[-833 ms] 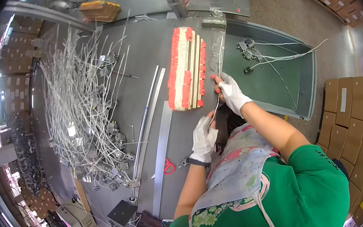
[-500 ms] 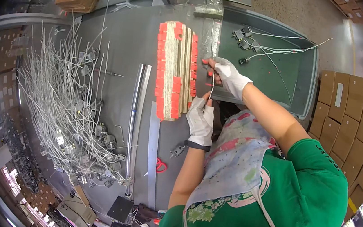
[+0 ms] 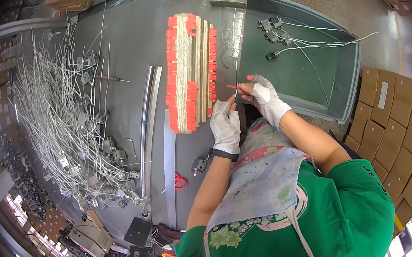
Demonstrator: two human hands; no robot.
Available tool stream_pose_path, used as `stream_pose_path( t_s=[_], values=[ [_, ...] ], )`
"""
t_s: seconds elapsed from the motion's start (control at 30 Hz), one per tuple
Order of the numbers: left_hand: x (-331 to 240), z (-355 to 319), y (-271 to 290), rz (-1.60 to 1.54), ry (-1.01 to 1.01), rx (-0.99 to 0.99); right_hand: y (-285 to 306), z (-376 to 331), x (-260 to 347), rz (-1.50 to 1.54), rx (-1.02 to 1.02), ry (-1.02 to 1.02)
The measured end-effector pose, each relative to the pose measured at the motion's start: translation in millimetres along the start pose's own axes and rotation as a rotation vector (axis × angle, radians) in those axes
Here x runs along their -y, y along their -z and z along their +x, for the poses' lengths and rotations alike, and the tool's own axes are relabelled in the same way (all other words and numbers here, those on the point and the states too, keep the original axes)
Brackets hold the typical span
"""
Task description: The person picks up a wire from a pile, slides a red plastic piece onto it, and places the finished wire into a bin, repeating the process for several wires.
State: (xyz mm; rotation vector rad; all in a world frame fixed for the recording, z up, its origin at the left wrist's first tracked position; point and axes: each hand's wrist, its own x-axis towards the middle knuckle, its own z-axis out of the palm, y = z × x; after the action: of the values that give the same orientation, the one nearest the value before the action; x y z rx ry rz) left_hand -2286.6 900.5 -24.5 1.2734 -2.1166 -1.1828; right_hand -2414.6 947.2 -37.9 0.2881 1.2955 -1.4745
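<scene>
My left hand [image 3: 226, 126] and my right hand [image 3: 267, 98], both in white gloves, meet fingertip to fingertip over the grey bench. Between them they pinch a thin white wire [image 3: 235, 45] that runs away from me toward the far edge. A small red sleeve [image 3: 232, 86] sits on the wire right at my fingertips. Just left of my hands lies a long block of cream strips edged with red tags [image 3: 188, 70].
A green tray [image 3: 348, 69] beyond my right hand holds several wired switches [image 3: 273, 34]. A big tangle of white wires with connectors [image 3: 64, 111] covers the left. A metal rail [image 3: 147, 121], red scissors [image 3: 179, 181] and a small grey part [image 3: 199, 164] lie nearby. Cardboard boxes [image 3: 398, 116] stack at right.
My left hand has come up to meet my right hand, and both now pinch the wire at the red sleeve. The view has shifted a little.
</scene>
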Motion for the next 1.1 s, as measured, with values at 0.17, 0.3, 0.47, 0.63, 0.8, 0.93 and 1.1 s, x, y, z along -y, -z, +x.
stream_pose_path(
  t_s=[0.17, 0.3, 0.47, 0.63, 0.8, 0.93, 1.1],
  values=[
    [-2, -1, 2, -0.015, 0.004, 0.017, -3, -1, -4, -0.021, 0.003, 0.014],
    [-15, -6, 9, -0.078, -0.038, 0.003, -9, -6, -6, 0.026, 0.016, 0.048],
    [-29, -20, 24, -0.007, -0.195, -0.172, -35, -43, 11, -0.014, 0.111, 0.103],
    [-43, -38, 44, -0.178, -0.177, -0.285, -41, -78, 21, -0.430, 0.134, 0.650],
    [-35, -71, 57, -0.399, -0.197, -0.363, -68, -127, 21, -0.695, 0.171, 0.716],
    [-38, -100, 81, -0.396, -0.191, -0.353, -69, -151, 11, -0.740, 0.243, 0.637],
    [-37, -125, 126, -0.284, -0.262, -0.199, -69, -174, -5, -0.360, 0.497, 0.334]
  ],
)
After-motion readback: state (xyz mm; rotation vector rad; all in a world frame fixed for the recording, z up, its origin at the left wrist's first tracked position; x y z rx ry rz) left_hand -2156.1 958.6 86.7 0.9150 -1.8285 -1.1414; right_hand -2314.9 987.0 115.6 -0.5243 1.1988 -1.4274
